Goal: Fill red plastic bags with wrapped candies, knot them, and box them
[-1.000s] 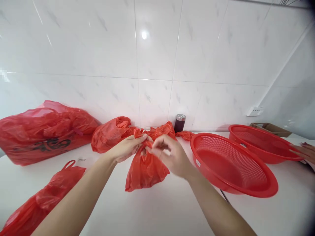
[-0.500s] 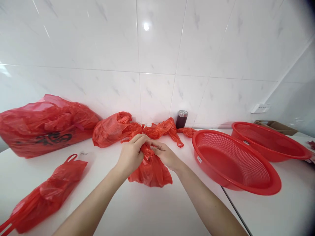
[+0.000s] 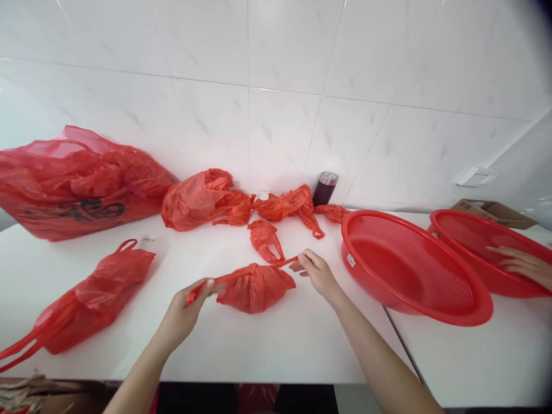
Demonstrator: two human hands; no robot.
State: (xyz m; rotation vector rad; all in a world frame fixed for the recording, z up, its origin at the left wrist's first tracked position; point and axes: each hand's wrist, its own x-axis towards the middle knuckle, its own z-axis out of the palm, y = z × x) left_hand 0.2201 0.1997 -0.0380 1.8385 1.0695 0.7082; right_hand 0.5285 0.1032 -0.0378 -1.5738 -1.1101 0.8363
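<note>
Head view shows the left hand (image 3: 181,316) and right hand (image 3: 321,277) now drawn apart, fingers (image 3: 304,257) closed on opposite handles (image 3: 288,261) of the red bag (image 3: 255,292) between them on the worktop (image 3: 241,353), its top stretched sideways.

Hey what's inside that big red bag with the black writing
Crumpled red plastic shows near the top of the big red bag; anything lower is hidden by its side.

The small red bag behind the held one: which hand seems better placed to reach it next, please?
Probably the right hand: it pinches a strap of the held bag near the small bag; the left hand grips farther away.
</note>
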